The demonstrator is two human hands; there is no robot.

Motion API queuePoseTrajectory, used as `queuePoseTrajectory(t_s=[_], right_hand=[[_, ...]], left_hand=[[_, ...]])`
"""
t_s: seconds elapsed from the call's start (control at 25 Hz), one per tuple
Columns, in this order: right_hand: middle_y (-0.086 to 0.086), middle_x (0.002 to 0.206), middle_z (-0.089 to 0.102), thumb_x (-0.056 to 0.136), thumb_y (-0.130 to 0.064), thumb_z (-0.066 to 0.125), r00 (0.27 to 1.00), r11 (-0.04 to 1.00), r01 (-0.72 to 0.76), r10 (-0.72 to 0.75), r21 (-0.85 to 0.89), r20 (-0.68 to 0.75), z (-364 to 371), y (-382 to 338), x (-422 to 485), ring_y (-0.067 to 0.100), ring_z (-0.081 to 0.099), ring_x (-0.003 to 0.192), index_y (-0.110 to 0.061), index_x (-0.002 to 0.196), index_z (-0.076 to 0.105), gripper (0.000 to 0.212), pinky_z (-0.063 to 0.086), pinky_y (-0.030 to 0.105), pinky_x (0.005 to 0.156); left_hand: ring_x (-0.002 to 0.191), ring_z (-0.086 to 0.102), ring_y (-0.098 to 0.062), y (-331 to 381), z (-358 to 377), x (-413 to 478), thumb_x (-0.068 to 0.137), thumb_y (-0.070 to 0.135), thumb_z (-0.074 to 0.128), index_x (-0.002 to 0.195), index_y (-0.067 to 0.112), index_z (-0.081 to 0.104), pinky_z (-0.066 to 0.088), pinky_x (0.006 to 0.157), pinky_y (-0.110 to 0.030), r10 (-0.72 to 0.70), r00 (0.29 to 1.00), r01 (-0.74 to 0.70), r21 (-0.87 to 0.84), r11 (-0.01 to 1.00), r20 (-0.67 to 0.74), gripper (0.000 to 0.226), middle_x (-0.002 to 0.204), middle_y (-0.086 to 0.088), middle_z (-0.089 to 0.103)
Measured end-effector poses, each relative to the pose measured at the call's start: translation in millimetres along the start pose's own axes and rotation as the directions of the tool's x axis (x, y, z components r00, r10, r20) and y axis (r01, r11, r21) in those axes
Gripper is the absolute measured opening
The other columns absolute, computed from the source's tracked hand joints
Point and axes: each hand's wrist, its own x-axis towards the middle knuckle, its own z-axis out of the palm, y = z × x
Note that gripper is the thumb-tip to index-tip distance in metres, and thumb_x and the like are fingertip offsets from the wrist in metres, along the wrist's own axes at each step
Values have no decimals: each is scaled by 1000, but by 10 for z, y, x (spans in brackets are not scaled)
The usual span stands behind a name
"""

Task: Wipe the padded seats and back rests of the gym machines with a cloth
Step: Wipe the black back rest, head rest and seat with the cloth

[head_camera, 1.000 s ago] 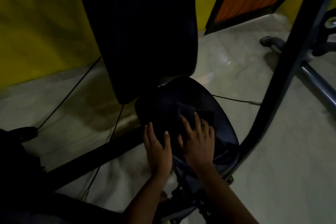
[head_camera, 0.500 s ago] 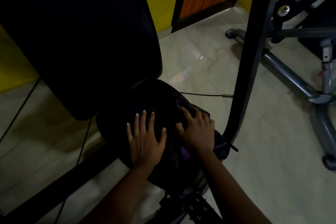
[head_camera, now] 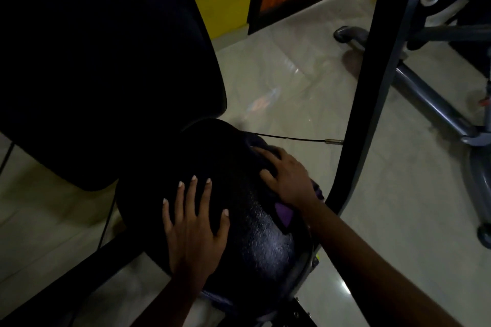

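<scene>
On the near seat (head_camera: 252,241), the left hand (head_camera: 194,233) is laid flat, fingers spread, and the cloth (head_camera: 283,214) is pressed at the right edge under the spread right hand (head_camera: 288,180); overlapping strokes are advised.

Left hand (head_camera: 194,223) palm down, fingers (head_camera: 183,199) straight and spread, pressing flat. Right hand (head_camera: 288,180) ahead and to its right, palm down, fingers slightly bent, thumb out. Both forearms bare, reaching in from below.
</scene>
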Motion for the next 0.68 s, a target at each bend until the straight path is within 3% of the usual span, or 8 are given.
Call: queuePoseTrajectory(t_s=[0.16,0.28,0.4,0.52,0.68], right_hand=[[11,140,46,79,-59,21,926,908,368,-337,-199,172,130,-365,944,36,48,119,-38,136,44,64,39,43,95],[9,145,39,89,-60,34,848,816,511,-427,-271,313,305,-674,1442,31,39,130,-38,140,36,56,32,39,101],[10,138,47,80,-69,37,876,897,417,-352,-150,331,294,-653,1659,31,46,125,-35,139,39,68,39,37,97],[13,139,45,90,-52,49,920,976,214,-214,39,329,221,-405,1609,32,45,126,-33,142,35,57,37,35,99],[13,129,56,83,-52,48,963,969,14,-80,247,258,79,-124,1113,30,51,119,-30,140,38,62,37,29,88]], left_hand=[[137,34,-28,-12,33,7,85,48,35,138,19,47,22,110,-52,-2,1000,2,16,1000,-14,61,146,-9,43],[137,33,-26,-24,58,20,84,47,38,137,20,48,23,109,-52,-1,999,2,13,1000,-34,61,146,-8,44],[137,31,-25,-29,77,25,82,47,38,138,22,46,21,110,-50,-2,999,4,27,1000,-44,61,146,-6,43],[138,30,-24,-44,80,29,82,46,37,138,23,45,21,110,-50,6,999,-4,47,999,-46,61,148,-5,41],[138,31,-25,-39,79,12,84,46,37,139,22,44,21,110,-50,6,999,-4,45,999,-52,60,148,-6,41]])
